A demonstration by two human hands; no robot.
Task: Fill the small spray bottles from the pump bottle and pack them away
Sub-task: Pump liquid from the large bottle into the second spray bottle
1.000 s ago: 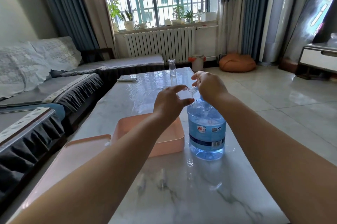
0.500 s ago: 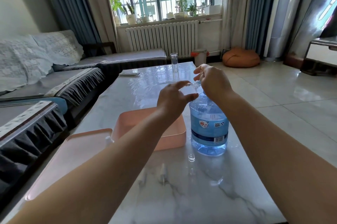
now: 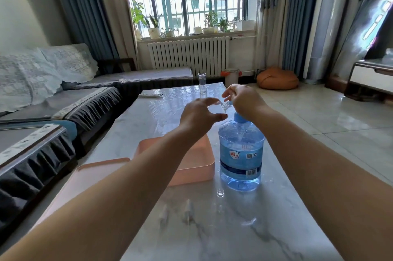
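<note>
Both hands (image 3: 244, 101) still above pump bottle (image 3: 241, 154)

Small clear spray bottle (image 3: 225, 106) mostly hidden between the hands, only its threaded neck showing. Left hand (image 3: 196, 116) seen from the back, fingertips out of sight; right hand (image 3: 242, 101) covering the top of the blue pump bottle (image 3: 241, 154). Pink tray (image 3: 191, 167) partly hidden behind the left forearm. Two faint clear pieces (image 3: 187, 211) on the near desk (image 3: 244, 228), too blurred to identify. Desk's near edge cut off below.
</note>
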